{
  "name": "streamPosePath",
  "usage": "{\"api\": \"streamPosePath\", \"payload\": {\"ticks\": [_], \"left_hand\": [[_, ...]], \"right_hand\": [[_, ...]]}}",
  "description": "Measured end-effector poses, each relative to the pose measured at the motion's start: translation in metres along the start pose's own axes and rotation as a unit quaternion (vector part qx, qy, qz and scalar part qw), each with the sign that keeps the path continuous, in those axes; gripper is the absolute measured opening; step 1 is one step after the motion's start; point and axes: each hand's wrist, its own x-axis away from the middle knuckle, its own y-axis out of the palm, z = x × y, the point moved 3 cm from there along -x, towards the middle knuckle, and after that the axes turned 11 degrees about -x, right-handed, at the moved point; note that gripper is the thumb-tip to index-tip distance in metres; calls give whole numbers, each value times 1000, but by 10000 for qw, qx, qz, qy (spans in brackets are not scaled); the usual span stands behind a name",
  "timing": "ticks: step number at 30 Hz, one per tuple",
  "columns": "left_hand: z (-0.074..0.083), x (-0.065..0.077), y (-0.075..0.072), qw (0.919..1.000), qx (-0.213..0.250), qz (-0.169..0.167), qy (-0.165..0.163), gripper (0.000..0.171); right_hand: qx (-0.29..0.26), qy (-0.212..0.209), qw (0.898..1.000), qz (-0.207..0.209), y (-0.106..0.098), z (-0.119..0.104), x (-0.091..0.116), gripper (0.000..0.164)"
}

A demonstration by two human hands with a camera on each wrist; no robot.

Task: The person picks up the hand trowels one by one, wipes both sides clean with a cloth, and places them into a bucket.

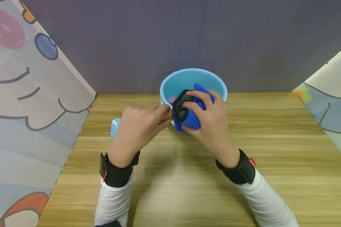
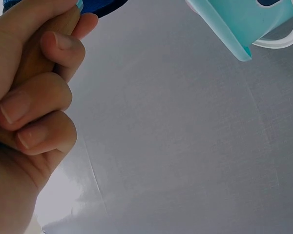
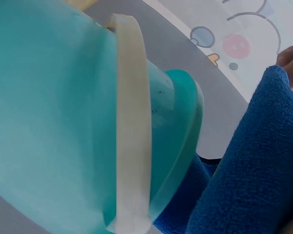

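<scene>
My left hand (image 1: 142,126) curls its fingers around a wooden handle (image 2: 63,22), which shows a bit of light blue at its far end. The rest of that tool is hidden by the cloth. My right hand (image 1: 211,116) grips a bunched blue terry cloth (image 3: 249,161) with black parts, held against the tool's end. Both hands are at the near rim of a light blue bucket (image 1: 193,74), the cloth overlapping its front edge. The bucket's pale handle (image 3: 133,122) hangs along its side in the right wrist view. Something pink (image 1: 171,100) shows inside the bucket.
A small light blue piece (image 1: 115,127) lies on the wooden table (image 1: 170,192), partly behind the left hand. A grey panel (image 1: 187,34) rises behind the bucket. Cartoon-printed sheets (image 1: 31,126) flank the table on both sides.
</scene>
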Motion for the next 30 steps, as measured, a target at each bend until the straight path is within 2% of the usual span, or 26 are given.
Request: {"api": "streamPosePath", "payload": {"ticks": [20, 30], "left_hand": [[2, -1, 0, 10000, -43, -2, 84, 25], [1, -1, -2, 9998, -93, 136, 89, 24]], "right_hand": [[-23, -27, 10000, 44, -2, 1, 2, 50], [9, -110, 9999, 113, -4, 0, 1, 51]]}}
